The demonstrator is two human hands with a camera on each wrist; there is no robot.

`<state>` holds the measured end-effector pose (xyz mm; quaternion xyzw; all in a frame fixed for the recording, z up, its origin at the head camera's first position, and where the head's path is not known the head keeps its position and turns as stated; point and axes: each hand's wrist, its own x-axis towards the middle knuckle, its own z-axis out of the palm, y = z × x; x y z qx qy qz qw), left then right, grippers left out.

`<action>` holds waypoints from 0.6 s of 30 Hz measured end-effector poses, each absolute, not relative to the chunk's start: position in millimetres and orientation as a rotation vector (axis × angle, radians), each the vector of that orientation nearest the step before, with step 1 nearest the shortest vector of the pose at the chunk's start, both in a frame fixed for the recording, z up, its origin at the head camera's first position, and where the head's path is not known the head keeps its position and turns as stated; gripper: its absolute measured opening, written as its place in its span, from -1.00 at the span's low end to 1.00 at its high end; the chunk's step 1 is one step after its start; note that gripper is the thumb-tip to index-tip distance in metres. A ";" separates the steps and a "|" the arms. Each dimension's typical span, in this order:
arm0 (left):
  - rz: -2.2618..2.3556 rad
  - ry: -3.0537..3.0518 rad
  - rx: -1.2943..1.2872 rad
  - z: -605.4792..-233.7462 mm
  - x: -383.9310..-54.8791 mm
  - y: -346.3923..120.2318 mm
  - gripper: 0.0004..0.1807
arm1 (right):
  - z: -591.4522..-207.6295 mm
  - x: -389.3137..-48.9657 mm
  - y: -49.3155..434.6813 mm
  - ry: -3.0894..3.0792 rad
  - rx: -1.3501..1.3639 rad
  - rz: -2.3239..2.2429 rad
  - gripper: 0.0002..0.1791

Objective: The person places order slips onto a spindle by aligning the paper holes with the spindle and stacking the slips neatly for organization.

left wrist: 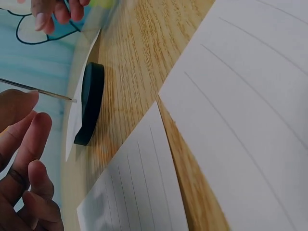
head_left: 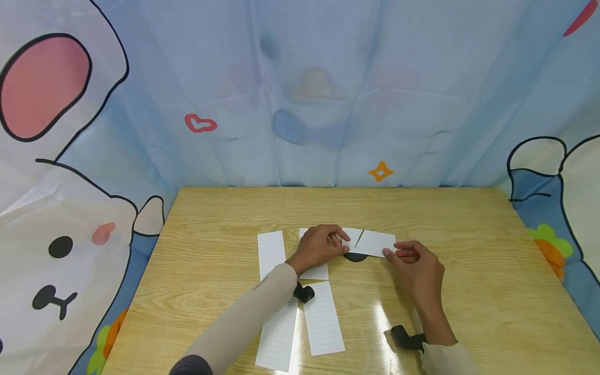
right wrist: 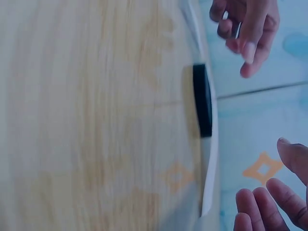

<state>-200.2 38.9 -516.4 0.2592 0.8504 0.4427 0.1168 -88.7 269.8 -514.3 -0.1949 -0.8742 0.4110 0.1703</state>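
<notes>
A bill spike stands on the wooden table, its black base (head_left: 355,257) partly hidden under a white paper slip (head_left: 379,242). The thin metal spike (head_left: 359,238) rises through that slip, slightly tilted in the head view. My left hand (head_left: 323,245) hovers by the slip's left end, fingers loosely bent and holding nothing. In the right wrist view a small gap shows between my right hand (right wrist: 274,202) and the slip's other end; its fingers are relaxed. The left wrist view shows the spike's shaft (left wrist: 53,94) passing close to the left thumb.
Lined paper slips lie left of the spike: one at upper left (head_left: 271,247), one partly under the left hand (head_left: 316,273), one at lower left (head_left: 276,338) and one near the front (head_left: 323,317). A printed curtain (head_left: 309,156) hangs behind the table (head_left: 469,234).
</notes>
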 end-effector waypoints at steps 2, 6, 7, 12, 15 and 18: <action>1.312 2.482 0.774 -516.6 -199.1 35.9 -0.83 | -511.5 -83.9 263.3 -2.451 -0.550 1.196 -0.63; 1.345 2.448 0.817 -514.7 -196.4 29.1 -0.81 | -507.8 -75.4 250.4 -2.394 -0.531 1.256 -0.65; 1.346 2.443 0.827 -513.8 -195.5 27.3 -0.81 | -507.0 -73.3 247.0 -2.387 -0.525 1.265 -0.66; 1.329 2.436 0.863 -509.4 -191.7 20.1 -0.77 | -502.7 -63.0 232.1 -2.370 -0.507 1.322 -0.66; 1.308 2.425 0.883 -507.0 -189.3 16.6 -0.75 | -501.3 -55.8 223.4 -2.363 -0.489 1.336 -0.65; 1.291 2.407 0.893 -504.0 -186.1 13.1 -0.73 | -501.0 -47.7 213.4 -2.367 -0.472 1.329 -0.66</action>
